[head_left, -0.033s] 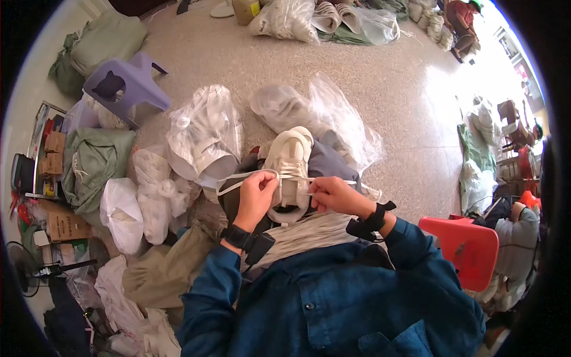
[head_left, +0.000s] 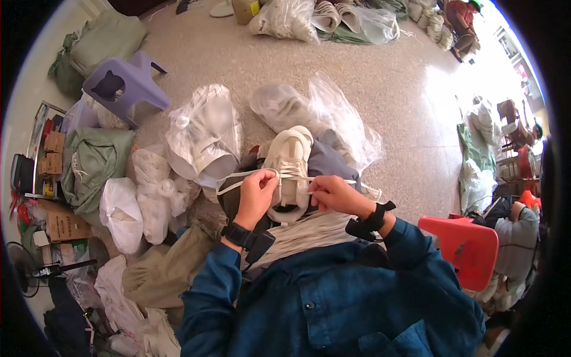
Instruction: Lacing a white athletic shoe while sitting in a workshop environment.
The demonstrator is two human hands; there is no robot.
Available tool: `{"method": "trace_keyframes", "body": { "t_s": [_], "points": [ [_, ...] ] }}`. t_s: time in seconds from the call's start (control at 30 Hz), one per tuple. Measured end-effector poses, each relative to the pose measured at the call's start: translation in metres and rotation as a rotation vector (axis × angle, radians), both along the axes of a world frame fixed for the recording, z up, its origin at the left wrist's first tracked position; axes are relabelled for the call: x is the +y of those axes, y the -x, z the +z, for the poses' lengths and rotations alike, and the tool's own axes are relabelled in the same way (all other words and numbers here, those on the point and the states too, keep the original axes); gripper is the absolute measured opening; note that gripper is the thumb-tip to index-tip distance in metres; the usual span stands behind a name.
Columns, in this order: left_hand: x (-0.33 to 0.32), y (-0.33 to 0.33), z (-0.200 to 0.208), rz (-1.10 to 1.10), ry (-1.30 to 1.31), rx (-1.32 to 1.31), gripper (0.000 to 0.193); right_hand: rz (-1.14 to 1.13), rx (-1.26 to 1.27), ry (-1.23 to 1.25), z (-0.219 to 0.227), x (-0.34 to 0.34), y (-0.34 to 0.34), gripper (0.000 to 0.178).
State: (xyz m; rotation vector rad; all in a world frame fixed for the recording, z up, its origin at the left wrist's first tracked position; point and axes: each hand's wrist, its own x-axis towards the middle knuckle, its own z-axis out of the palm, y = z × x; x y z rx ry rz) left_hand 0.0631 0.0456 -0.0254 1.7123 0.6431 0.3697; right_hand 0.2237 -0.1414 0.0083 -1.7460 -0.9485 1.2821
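A cream sneaker (head_left: 287, 156) rests on my lap with its toe pointing away from me. The toe of another cream shoe (head_left: 304, 132) shows just behind it. My left hand (head_left: 258, 191), at the shoe's left side, pinches a white shoelace (head_left: 232, 175) that loops out to the left. On the other side my right hand (head_left: 335, 196) is closed, fingertips together on the lace by the shoe's opening. Lace runs across the tongue between both hands. A bundle of pale laces (head_left: 309, 237) lies across my lap below the shoe.
Clear plastic bags (head_left: 205, 134) of shoe parts lie ahead, with a further plastic bag (head_left: 351, 128) to their right. A purple stool (head_left: 134, 86) stands far left, a red stool (head_left: 467, 250) at right. Other people (head_left: 516, 244) sit along the right. Cardboard boxes (head_left: 64, 225) line the left.
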Motion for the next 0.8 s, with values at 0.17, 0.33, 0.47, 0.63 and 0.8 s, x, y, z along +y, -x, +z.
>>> {"method": "trace_keyframes", "body": {
  "t_s": [0.17, 0.33, 0.47, 0.63, 0.8],
  "points": [
    [0.005, -0.014, 0.002, 0.092, 0.17, -0.014, 0.003, -0.196, -0.092, -0.13, -0.023, -0.002, 0.001, 0.013],
    [0.005, -0.017, -0.004, 0.129, 0.126, -0.107, 0.003, -0.237, -0.133, -0.152, -0.025, 0.003, 0.005, 0.014],
    [-0.001, -0.006, -0.014, 0.186, -0.025, -0.179, 0.006, -0.299, -0.172, -0.218, -0.019, 0.009, 0.009, 0.015],
    [-0.01, -0.006, -0.006, 0.2, -0.098, -0.147, 0.007, -0.396, -0.031, -0.095, 0.004, 0.015, 0.011, 0.015],
    [-0.01, -0.01, -0.005, 0.201, -0.158, -0.127, 0.008, -0.346, -0.271, -0.27, -0.014, 0.014, 0.008, 0.01]
  ]
}}
